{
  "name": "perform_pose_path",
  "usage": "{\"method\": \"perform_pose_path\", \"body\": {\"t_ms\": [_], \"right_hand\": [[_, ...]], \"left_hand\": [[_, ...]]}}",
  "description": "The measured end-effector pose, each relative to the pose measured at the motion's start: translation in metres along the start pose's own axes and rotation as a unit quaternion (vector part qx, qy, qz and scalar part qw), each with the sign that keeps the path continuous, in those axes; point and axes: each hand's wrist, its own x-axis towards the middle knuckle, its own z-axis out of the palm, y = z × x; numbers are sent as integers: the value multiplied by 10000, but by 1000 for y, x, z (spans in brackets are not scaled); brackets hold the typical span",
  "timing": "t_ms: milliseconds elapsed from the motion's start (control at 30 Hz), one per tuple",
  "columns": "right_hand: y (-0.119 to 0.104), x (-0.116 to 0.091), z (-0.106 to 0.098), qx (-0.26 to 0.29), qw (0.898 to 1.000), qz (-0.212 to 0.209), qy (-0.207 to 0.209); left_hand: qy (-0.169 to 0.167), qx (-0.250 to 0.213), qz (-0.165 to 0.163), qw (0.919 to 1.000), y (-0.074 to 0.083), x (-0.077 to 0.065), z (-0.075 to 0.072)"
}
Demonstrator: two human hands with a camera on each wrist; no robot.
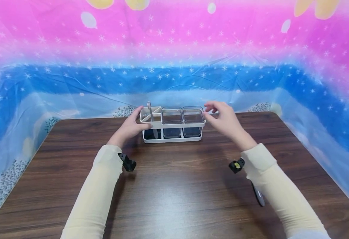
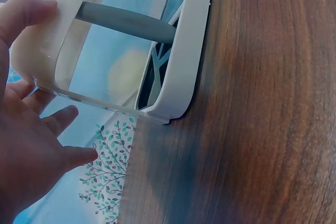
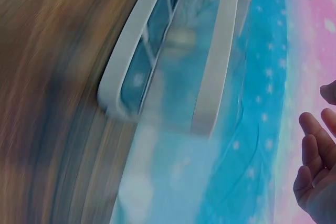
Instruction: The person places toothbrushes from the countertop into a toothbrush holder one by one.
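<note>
A white toothbrush holder (image 1: pixel 174 140) with an upper and a lower rim stands upright near the table's far edge. Its left section holds a grey toothbrush (image 1: pixel 150 111), leaning slightly. Two clear square cups (image 1: pixel 172 116) sit side by side in its middle and right sections. My left hand (image 1: pixel 131 125) grips the holder's left end, the thumb on the front of the upper rim. In the left wrist view the toothbrush handle (image 2: pixel 128 22) crosses between the rims. Beside the right end, my right hand (image 1: pixel 226 119) has loosely bent fingers, apart from the holder in the right wrist view.
A dark, slim handle-shaped thing (image 1: pixel 258 196) lies on the wooden table (image 1: pixel 174 186), partly hidden under my right forearm. Behind the table hangs a pink and blue cloth (image 1: pixel 174 76) with snowflakes. Each wrist wears a small black camera (image 1: pixel 127 162).
</note>
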Motion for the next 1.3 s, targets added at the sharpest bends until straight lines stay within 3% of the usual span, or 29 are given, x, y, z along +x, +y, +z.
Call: {"method": "perform_pose_path", "body": {"t_ms": [333, 633, 1033, 1300], "right_hand": [[39, -46, -53, -563, 9972, 272, 411], [69, -90, -84, -791, 9919, 729, 678], [98, -135, -111, -947, 9841, 1366, 628], [106, -152, -113, -1034, 9824, 1517, 341]], "left_hand": [[-14, -35, -19, 10000, 2, -1, 1], [-20, -140, -14, 9999, 2, 0, 2], [-29, -206, 29, 9998, 3, 0, 1], [-13, -66, 81, 9999, 2, 0, 1]]}}
